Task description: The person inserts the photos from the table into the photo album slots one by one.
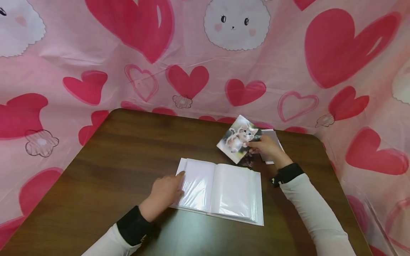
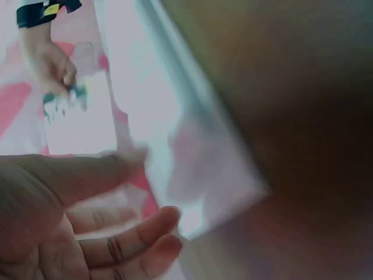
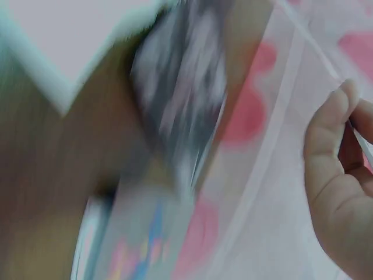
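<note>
An open photo album (image 1: 235, 192) with clear sleeves over pale pages lies on the table. My left hand (image 1: 164, 192) rests at its left edge, forefinger stretched onto the page. In the left wrist view, the fingertips (image 2: 170, 217) of that hand lie right by the album's edge (image 2: 175, 146). Beyond the album, my right hand (image 1: 264, 145) pinches a photo (image 1: 238, 137) of kittens by its right side, thumb and fingers together. The photo is raised and tilted. In the right wrist view, the right hand (image 3: 344, 181) shows its pinching fingertips, with the photo seen nearly edge-on.
Behind the right hand lies a grey card with white edges (image 1: 272, 137). A dark picture (image 3: 180, 81) lies between album and card, blurred in the right wrist view. The brown wooden table (image 1: 128, 153) extends to a pink cloth (image 1: 198, 42) with hearts behind it.
</note>
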{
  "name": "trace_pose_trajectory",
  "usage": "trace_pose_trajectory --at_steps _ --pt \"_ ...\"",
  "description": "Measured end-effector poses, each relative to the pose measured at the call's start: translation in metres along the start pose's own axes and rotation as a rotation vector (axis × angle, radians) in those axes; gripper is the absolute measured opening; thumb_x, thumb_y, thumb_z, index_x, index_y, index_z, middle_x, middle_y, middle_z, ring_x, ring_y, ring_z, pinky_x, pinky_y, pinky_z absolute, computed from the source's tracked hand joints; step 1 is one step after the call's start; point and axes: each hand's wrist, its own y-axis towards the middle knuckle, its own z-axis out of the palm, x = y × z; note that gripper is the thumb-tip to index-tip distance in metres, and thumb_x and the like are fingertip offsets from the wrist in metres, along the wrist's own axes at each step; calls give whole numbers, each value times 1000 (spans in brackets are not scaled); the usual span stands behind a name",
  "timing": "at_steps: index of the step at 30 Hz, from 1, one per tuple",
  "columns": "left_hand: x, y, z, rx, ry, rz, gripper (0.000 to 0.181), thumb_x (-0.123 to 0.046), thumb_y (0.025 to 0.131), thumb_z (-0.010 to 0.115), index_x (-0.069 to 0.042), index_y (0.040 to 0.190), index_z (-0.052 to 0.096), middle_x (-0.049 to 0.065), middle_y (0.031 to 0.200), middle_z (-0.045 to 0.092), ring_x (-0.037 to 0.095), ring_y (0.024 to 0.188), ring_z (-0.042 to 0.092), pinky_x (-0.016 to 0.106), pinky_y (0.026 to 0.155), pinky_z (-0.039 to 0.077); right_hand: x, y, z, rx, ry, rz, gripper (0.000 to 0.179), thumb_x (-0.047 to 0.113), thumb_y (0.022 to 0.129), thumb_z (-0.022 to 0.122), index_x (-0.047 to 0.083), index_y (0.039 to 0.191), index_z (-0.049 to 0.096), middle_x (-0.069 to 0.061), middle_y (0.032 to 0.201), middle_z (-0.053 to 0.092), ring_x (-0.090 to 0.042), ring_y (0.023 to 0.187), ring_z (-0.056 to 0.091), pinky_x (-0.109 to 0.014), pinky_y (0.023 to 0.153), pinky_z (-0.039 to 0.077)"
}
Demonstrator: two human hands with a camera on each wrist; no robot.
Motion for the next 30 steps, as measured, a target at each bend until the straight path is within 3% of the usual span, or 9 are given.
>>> trace_pose_trajectory --at_steps 3,6,8,10,15,19,25,30 --pt "-9 16 1 -8 78 241 71 -34 70 83 -8 130 55 15 117 61 31 108 58 46 79 51 8 9 26 79 217 27 31 9 96 53 -20 108 55 0 69 68 -12 69 68 -31 76 55" --pt "-15 26 7 113 137 372 84 -39 67 83 -9 138 49 15 144 43 30 132 41 48 94 45 9 19 53 93 290 48 27 9 97 52 -18 103 56 -2 70 69 -12 68 69 -31 76 55" --pt "-17 29 13 194 177 378 88 -40 67 83 -11 141 45 14 150 35 29 138 34 49 98 42 7 24 69 89 313 71 20 7 95 55 -13 94 55 -3 70 69 -11 66 68 -29 74 55" --pt "-18 28 18 236 193 365 90 -39 66 83 -12 142 44 14 151 33 28 138 33 48 98 42 5 28 82 72 367 94 11 4 94 56 -6 92 53 -4 73 68 -11 66 68 -29 75 55" --pt "-23 25 24 229 162 369 89 -38 65 81 -12 142 45 14 150 35 28 136 37 42 97 45 0 35 96 25 555 170 18 -1 94 53 -13 108 55 -5 77 69 -12 69 69 -23 70 55" --pt "-27 21 26 223 175 362 88 -37 64 82 -12 141 46 15 148 38 27 135 39 38 95 47 -3 39 101 91 640 237 14 -1 95 50 -9 104 58 -8 76 69 -13 71 69 -22 69 54" --pt "-23 23 29 175 179 385 88 -37 62 83 -11 139 49 15 145 42 29 131 44 37 91 49 -6 43 105 126 650 284 11 1 96 49 -4 96 59 -8 77 68 -14 72 69 -23 71 55" --pt "-22 28 28 164 181 386 87 -37 63 83 -11 139 49 16 145 42 29 131 44 37 93 47 -9 48 101 168 545 291 11 0 96 51 -7 101 57 -8 77 67 -14 70 69 -26 72 55"
